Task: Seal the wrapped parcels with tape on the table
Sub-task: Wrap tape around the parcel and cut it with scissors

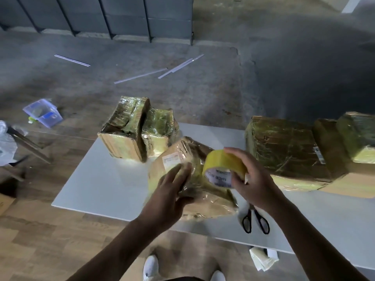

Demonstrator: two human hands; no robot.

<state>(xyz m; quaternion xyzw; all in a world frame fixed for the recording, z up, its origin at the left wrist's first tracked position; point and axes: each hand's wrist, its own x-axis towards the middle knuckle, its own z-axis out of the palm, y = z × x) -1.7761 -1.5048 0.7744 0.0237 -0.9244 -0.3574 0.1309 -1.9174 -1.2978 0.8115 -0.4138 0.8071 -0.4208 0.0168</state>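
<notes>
I've got a white table [105,179] here, wrapped parcels [284,151] sitting all over it, black-handled scissors [256,220] near the front edge.

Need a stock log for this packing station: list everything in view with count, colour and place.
near parcel: one, brown under clear wrap, table front, under the hands
other parcels: at least five, brown-yellow, two back left, rest right
tape roll: one, yellow, in right hand
scissors: one pair, black handles, table, by right forearm
table: one, white
plastic box: one, clear bluish, floor left
strips: several, white, floor beyond
shoes: two, white, bottom edge
left hand: flat on near parcel
right hand: grips tape roll
</notes>
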